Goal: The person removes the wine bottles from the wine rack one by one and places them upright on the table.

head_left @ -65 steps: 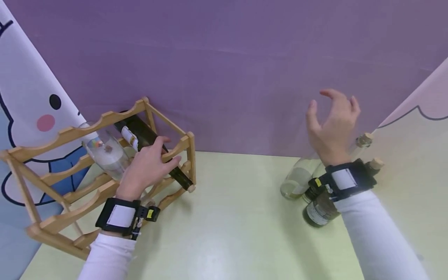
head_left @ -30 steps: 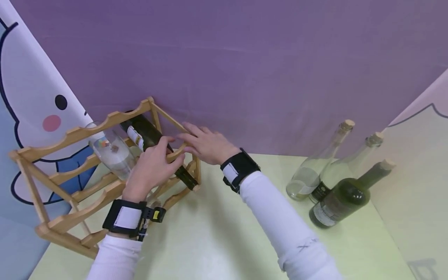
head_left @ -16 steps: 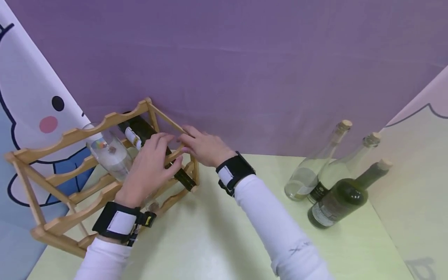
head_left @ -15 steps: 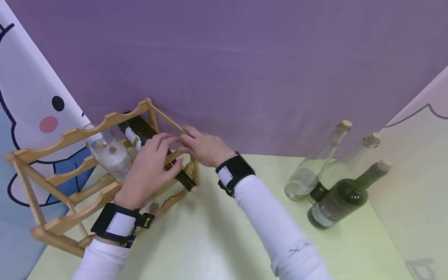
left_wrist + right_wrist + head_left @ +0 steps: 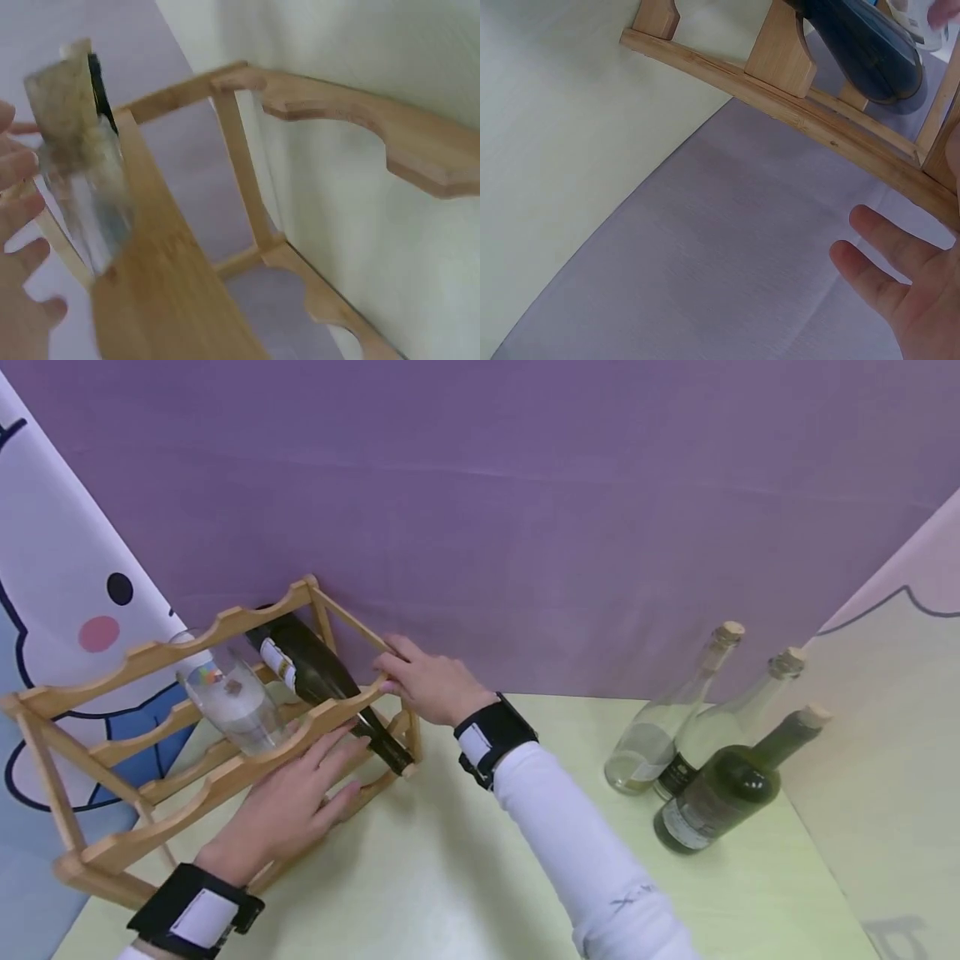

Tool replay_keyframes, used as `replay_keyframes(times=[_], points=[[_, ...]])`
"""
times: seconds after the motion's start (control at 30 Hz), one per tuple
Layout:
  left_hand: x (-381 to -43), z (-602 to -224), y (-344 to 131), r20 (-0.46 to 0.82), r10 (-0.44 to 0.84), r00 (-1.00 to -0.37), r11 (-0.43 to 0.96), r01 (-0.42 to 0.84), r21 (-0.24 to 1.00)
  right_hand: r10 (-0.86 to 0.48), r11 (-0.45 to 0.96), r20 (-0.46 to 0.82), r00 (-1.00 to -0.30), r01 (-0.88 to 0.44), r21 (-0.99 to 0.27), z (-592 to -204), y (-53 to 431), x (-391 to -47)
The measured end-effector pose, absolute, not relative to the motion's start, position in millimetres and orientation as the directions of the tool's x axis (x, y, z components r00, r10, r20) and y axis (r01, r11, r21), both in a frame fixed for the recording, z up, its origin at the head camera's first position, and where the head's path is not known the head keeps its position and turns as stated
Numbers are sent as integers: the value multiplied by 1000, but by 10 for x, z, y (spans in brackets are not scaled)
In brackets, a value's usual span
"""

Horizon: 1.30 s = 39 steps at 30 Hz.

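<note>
A wooden wine rack stands at the left in the head view. A dark wine bottle lies tilted across its right end, its corked neck past the front rail. To its left lies a clear glass bottle, whose corked neck shows close up in the left wrist view. My left hand is at the front rail, fingers spread and loosely bent, with nothing visibly held. My right hand holds the rack's upper right front corner between thumb and fingers; two fingers stick out below the end bar in the right wrist view.
Three corked bottles stand together on the right: a clear bottle, another clear bottle with a black label and a green bottle. A purple backdrop rises behind the pale table.
My right hand has come from beside the standing bottles to the rack's corner. My left hand has let go of the dark bottle and moved down and left; that bottle stays in the rack.
</note>
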<state>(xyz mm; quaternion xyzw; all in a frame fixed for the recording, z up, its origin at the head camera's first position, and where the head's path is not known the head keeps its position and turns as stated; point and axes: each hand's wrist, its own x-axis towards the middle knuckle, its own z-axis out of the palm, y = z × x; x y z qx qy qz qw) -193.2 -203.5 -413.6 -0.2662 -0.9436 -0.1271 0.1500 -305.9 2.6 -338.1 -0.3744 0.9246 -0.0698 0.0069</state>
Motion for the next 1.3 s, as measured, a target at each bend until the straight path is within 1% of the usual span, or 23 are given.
replay_keyframes(times=[0.1,0.2,0.3,0.43,0.57,0.6,0.7,0.8,0.83,0.9,1.03,1.1,1.17,1.3], points=[[-1953,-4141,-2171,336,347,-875,880,428,205,-699,703,41,-714,-696,-149,-3387,19,-3054],[-1975,-4112,-2282,371,200,-907,914,310,263,-698,701,44,-715,-694,-164,-3385,21,-3054],[-2010,-4096,-2359,420,114,-900,914,261,310,-696,700,44,-717,-691,-180,-3382,26,-3053],[-2071,-4071,-2440,518,79,-852,904,281,324,-697,696,49,-715,-692,-194,-3369,15,-3050],[-2048,-4046,-2505,568,30,-822,898,272,346,-705,686,55,-707,-700,-200,-3381,-38,-3045],[-2033,-4045,-2524,567,22,-823,899,264,349,-708,683,57,-704,-702,-202,-3386,-52,-3042],[-1979,-4055,-2578,540,17,-842,911,235,338,-719,670,60,-692,-714,-205,-3395,-91,-3027],[-1929,-4083,-2616,485,20,-874,920,206,334,-725,662,67,-686,-719,-211,-3398,-117,-3011],[-1921,-4091,-2619,485,20,-874,923,203,327,-725,661,68,-686,-720,-214,-3397,-122,-3006],[-1927,-4117,-2628,501,30,-865,929,209,306,-724,660,66,-687,-717,-224,-3392,-127,-3000],[-2019,-4220,-2682,557,77,-827,951,228,207,-720,661,74,-690,-714,-232,-3395,-120,-3009],[-2076,-4285,-2728,566,109,-817,959,236,157,-717,661,84,-692,-714,-232,-3401,-115,-3019],[-2112,-4326,-2754,574,131,-808,959,250,133,-717,659,92,-691,-715,-233,-3411,-115,-3023],[-2109,-4308,-2715,581,176,-794,961,267,74,-717,657,89,-691,-714,-242,-3429,-122,-3022]])
